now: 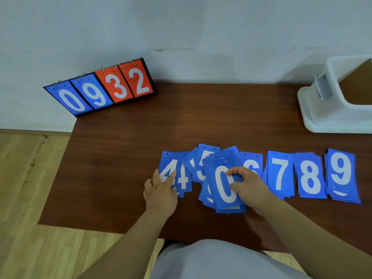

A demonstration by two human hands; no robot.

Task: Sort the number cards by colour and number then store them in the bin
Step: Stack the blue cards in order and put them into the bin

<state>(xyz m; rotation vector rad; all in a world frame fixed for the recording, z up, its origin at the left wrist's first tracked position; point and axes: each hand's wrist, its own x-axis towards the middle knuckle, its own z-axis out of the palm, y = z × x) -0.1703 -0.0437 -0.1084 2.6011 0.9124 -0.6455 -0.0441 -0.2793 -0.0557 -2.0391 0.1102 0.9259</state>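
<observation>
Zero card (pixel 222 190) pinched in right grip (pixel 248 185), left grip (pixel 161 189) touching fours (pixel 171 165)

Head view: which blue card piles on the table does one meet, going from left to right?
4 pile, 0 pile, 6 card, 7 pile, 8 pile, 9 pile. The 5 card overlaps the 0 pile; left out.

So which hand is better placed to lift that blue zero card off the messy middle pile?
The right hand: it pinches the blue card with the white 0, while the left hand rests on the blue 4 cards beside the pile.
</observation>
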